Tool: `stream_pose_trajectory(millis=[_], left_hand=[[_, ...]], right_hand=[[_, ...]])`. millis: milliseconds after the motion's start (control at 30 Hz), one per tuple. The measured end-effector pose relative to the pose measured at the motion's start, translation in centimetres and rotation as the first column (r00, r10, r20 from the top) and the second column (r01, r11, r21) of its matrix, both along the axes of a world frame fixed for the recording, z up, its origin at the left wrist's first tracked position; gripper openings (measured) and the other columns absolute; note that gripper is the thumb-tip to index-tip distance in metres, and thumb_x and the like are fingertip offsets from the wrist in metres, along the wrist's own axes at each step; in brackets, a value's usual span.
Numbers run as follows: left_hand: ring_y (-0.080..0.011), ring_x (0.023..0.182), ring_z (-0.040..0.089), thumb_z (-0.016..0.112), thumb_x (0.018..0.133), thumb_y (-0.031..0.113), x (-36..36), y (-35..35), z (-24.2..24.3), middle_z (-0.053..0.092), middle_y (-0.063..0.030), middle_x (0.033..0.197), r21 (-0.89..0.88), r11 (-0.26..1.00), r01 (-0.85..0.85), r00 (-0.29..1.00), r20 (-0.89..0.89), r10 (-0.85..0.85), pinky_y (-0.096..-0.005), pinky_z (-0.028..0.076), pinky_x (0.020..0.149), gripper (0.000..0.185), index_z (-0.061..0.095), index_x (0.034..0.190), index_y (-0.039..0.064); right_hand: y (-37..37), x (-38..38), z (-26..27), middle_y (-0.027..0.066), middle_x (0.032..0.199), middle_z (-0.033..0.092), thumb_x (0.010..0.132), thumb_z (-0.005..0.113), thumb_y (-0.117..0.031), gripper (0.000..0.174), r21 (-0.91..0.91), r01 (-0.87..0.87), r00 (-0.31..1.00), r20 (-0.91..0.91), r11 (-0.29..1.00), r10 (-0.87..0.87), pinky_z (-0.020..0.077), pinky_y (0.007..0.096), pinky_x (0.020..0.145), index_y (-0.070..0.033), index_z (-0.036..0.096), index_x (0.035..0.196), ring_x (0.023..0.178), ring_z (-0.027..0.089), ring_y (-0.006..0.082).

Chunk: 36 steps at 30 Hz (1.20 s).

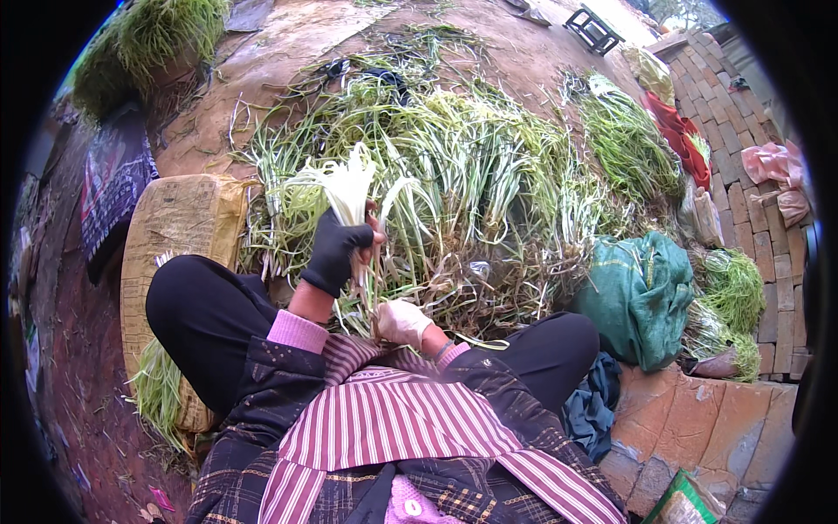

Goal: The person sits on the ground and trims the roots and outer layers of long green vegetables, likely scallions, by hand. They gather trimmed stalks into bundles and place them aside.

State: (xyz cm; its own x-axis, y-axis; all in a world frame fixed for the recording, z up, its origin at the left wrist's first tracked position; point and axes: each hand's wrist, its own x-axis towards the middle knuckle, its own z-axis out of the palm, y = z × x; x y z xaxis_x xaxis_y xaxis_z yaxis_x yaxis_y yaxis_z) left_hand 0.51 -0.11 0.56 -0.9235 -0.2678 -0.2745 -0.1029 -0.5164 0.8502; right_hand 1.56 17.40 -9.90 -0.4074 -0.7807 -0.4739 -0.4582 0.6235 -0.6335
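Note:
My left hand (342, 249), in a black glove with bare fingertips, is closed around a bunch of white-stemmed greens (352, 183). Their pale ends fan out above the fist. Just below and to the right, my right hand (404, 323) wears a whitish glove. Its fingers pinch the lower end of a thin stalk (375, 288) that runs down from the bunch; the fingertips are partly hidden. Right in front of both hands lies a broad heap of long leafy greens (471, 150), with brown roots and dry trimmings (504, 288) along its near side.
A yellow wrapped bale (173, 223) stands beside my left knee, with cut greens (159, 386) against it. On the right are a green woven sack (638, 295), another pile of greens (622, 137) and a red cloth (681, 141). A small dark stool (594, 29) stands farther back.

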Motion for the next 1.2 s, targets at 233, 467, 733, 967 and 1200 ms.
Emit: stream_pose_trajectory(millis=[233,467,733,967,1200], left_hand=[[-0.0109,0.047,0.048,0.061,0.073,-0.003,1.6,-5.3,5.2,0.058,-0.0097,0.079,0.166,0.961,-0.221,0.942,-0.218,0.255,-0.022,0.04,0.044,0.043,0.046,0.113,0.001],[-0.0113,0.042,0.051,0.069,0.069,-0.005,1.1,-3.0,3.5,0.06,-0.0074,0.072,0.009,0.982,-0.187,0.98,-0.069,0.187,-0.0228,0.039,0.037,0.04,0.05,0.104,-0.002],[-0.0134,0.043,0.052,0.067,0.068,-0.004,0.7,0.4,1.1,0.059,-0.0078,0.073,0.039,0.999,-0.037,0.999,0.02,0.036,-0.0251,0.043,0.039,0.043,0.049,0.108,-0.002],[-0.0119,0.043,0.05,0.065,0.07,-0.003,0.1,-0.5,1.3,0.058,-0.0069,0.074,0.122,0.992,-0.032,0.999,-0.031,0.037,-0.0224,0.039,0.037,0.042,0.05,0.109,-0.002],[-0.007,0.049,0.045,0.06,0.082,0.004,1.5,-7.2,3.3,0.058,-0.0052,0.076,0.267,0.935,-0.234,0.939,-0.188,0.288,-0.0208,0.038,0.045,0.034,0.051,0.114,0.0]], right_hand=[[2.4,-1.0,-1.9,0.0093,0.065,0.064,0.084,0.059,-0.04,0.03,0.375,-0.004,0.99,-0.131,0.927,0.057,0.0531,0.0369,0.063,-0.014,0.072,0.091,0.059,0.063,0.0256],[1.2,-5.9,8.5,0.0129,0.11,0.064,0.086,0.067,-0.032,0.049,-0.362,0.648,0.741,0.504,0.671,-0.444,0.049,0.0328,0.089,0.002,0.055,0.12,0.098,0.062,0.0208],[-2.2,-3.0,10.4,-0.0007,0.078,0.061,0.093,0.059,-0.014,0.013,-0.431,0.741,0.631,0.709,0.515,-0.314,0.0431,0.0195,0.063,-0.001,0.06,0.088,0.07,0.052,0.0036],[0.4,-2.7,6.0,0.0017,0.071,0.063,0.086,0.06,-0.012,0.01,-0.408,0.656,0.662,0.715,0.635,-0.225,0.0443,0.0205,0.056,-0.003,0.062,0.084,0.059,0.055,0.007],[6.8,-9.9,2.5,0.0059,0.077,0.067,0.083,0.066,-0.011,0.01,-0.365,0.882,0.448,0.452,0.298,-0.772,0.0459,0.0193,0.053,-0.002,0.064,0.081,0.057,0.058,0.0082]])
